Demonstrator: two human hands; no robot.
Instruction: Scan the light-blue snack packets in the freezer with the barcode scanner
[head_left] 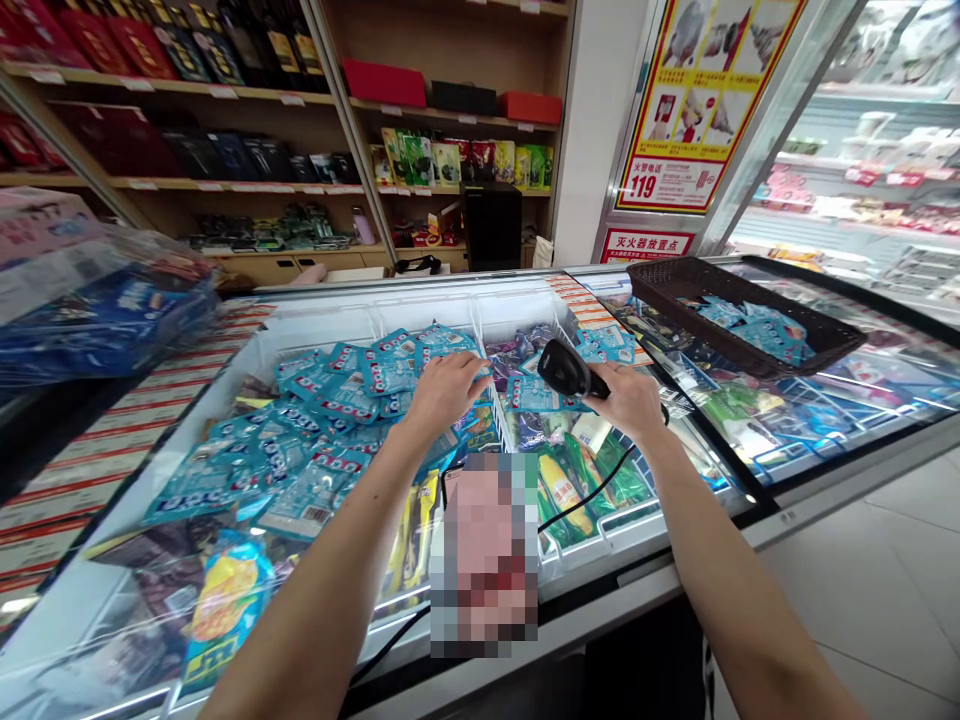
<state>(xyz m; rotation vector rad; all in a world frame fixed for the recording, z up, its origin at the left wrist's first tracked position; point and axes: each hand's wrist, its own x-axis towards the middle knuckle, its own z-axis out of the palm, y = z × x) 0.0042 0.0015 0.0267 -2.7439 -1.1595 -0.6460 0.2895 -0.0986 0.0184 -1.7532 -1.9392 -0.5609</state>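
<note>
My right hand [630, 398] is wrapped round the handle of a black barcode scanner [564, 368], its head pointing left over the freezer. A black cable [592, 498] runs down from it. My left hand [448, 385] reaches over the blue ice-cream packets [349, 398], fingers stretched out to the right and apart; I see nothing held in it. Whether its fingertips touch a packet I cannot tell. Another blue packet [534, 392] lies just below the scanner head, beyond a white wire divider [498, 425].
A brown basket [814, 358] with several blue packets stands on the freezer at right. Green corn-pattern packets [566, 497] lie in the near compartment. A pixelated patch [486, 560] hides part of the front edge. Plastic-wrapped boxes [105, 300] stand at left, shelves [330, 187] behind.
</note>
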